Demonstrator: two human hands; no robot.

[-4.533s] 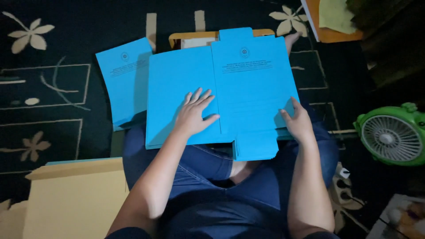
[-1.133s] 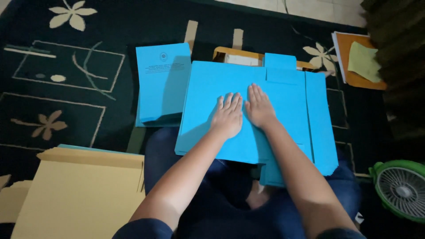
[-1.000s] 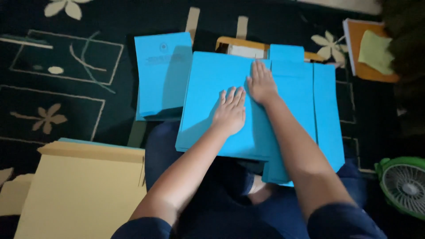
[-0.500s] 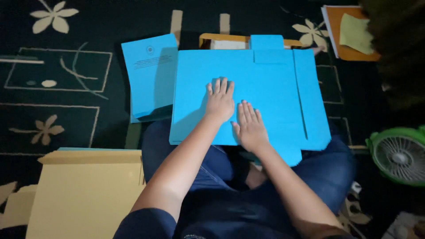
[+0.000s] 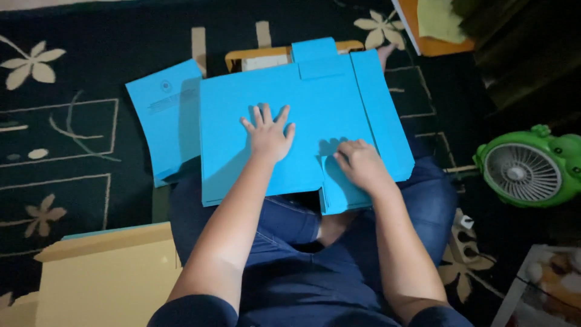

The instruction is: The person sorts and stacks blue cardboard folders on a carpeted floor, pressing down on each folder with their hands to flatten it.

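A large blue paper folder (image 5: 339, 97) lies flat across my lap, its flaps sticking out at the top, the right side and the bottom. My left hand (image 5: 267, 134) presses flat on the folder's middle with fingers spread. My right hand (image 5: 361, 164) rests on the bottom flap (image 5: 339, 194) near the lower edge, fingers curled against it. A second blue folder (image 5: 166, 115) with a printed emblem lies on the carpet to the left, partly under the first.
A stack of pale yellow card sheets (image 5: 103, 281) lies at lower left. A green fan (image 5: 526, 169) stands on the right. An orange board (image 5: 433, 42) with a yellow cloth sits at top right. The dark flowered carpet (image 5: 60, 60) surrounds me.
My right hand slid from the folder's middle down to the bottom flap. My left hand stayed pressed on the middle. The right-hand panel is now folded in.
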